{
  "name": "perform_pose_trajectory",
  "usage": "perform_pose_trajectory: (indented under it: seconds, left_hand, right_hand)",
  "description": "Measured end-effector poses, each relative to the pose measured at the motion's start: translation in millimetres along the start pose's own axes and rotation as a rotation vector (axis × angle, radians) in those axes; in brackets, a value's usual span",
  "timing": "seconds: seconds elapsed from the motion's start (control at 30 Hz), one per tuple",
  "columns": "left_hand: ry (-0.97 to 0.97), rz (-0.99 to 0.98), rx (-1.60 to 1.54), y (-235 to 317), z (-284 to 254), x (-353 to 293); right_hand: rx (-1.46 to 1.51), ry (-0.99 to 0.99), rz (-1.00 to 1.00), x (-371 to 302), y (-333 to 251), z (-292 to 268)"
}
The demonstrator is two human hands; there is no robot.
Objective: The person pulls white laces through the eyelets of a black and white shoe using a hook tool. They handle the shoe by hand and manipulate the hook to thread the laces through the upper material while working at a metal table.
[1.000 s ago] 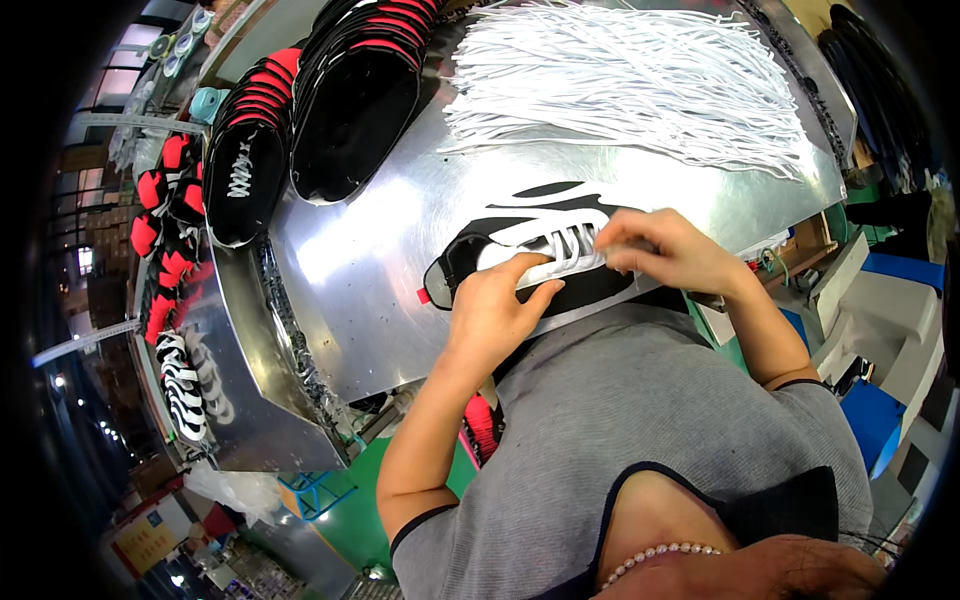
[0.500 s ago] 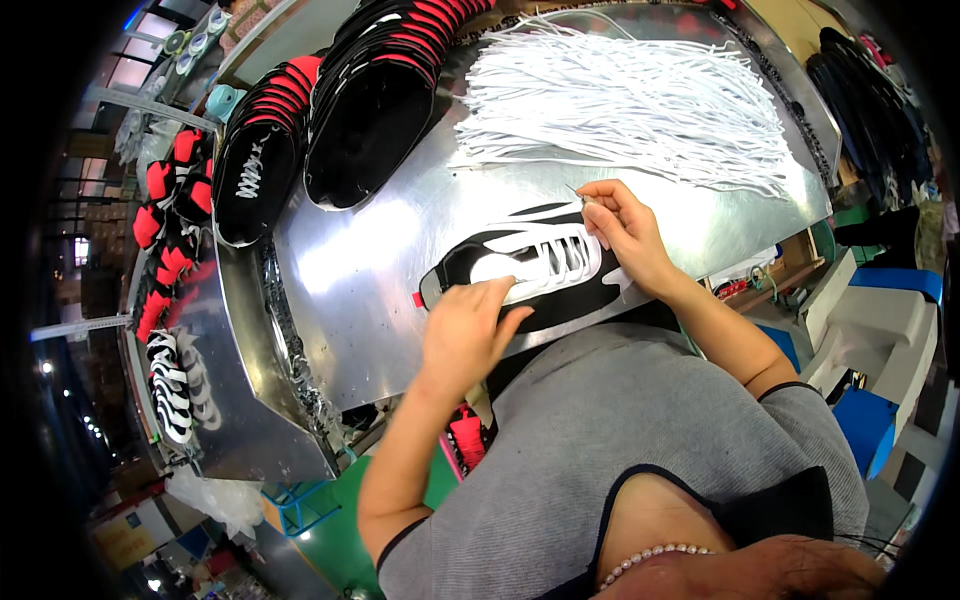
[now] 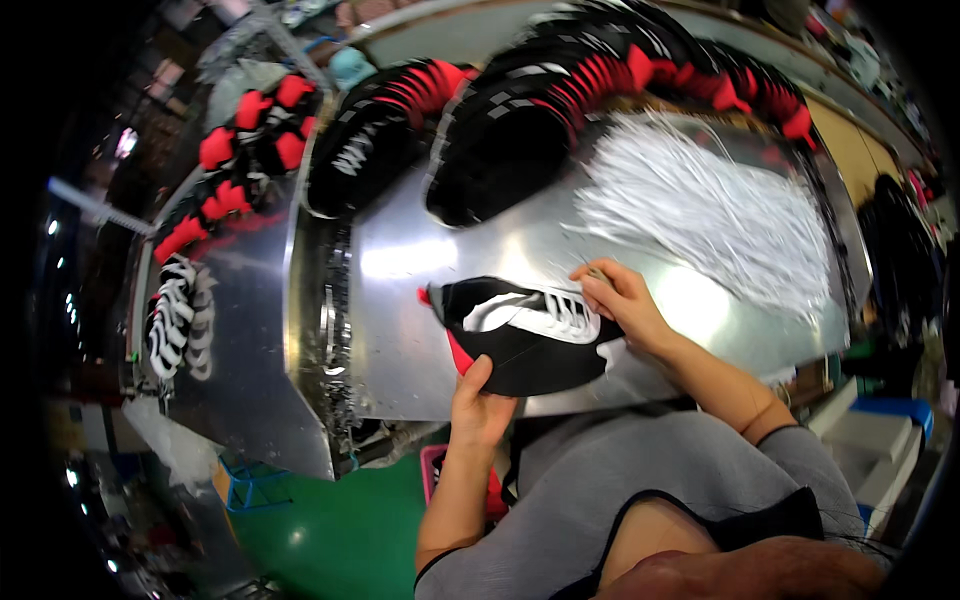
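Observation:
A black shoe upper with white lacing and red trim lies on the metal tabletop, its near side tilted up. At its near left edge, my left hand grips it with the thumb on top and the fingers underneath, mostly hidden. Close to the laced end, my right hand pinches a thin metal tool, of which only a small part shows between thumb and forefinger. The side of that hand is at the upper's right end; whether it touches is unclear.
A spread of white shoelaces covers the table's far right. Stacked black and red uppers line the back. Further red and black uppers lie on the left metal surface, beside a white-striped stack.
My left hand has gone from above the lacing to the upper's near left edge and grips it there. The upper is now tilted. My right hand still pinches the tool. The view has shifted.

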State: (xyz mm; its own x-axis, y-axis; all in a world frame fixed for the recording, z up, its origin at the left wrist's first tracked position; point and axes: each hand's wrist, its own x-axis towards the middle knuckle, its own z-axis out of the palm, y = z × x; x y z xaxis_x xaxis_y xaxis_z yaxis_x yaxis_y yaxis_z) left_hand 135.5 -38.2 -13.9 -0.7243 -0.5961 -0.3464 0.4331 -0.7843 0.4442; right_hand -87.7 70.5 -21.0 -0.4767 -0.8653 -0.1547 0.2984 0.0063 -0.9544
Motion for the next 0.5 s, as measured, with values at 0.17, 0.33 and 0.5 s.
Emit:
perform_pose_trajectory:
  seconds: [0.17, 0.33, 0.5]
  left_hand:
    - [-0.102, 0.423, 0.900, 90, 87, 45]
    - [0.258, 0.905, 2.253, 131, 66, 189]
    - [0.462, 1.127, 2.343, 163, 3, 352]
  right_hand:
    - [-1.119, 0.320, -0.435, 43, 0, -33]
    - [-1.279, 0.370, -0.443, 47, 14, -54]
    - [-1.235, 0.246, -0.461, 47, 21, -53]
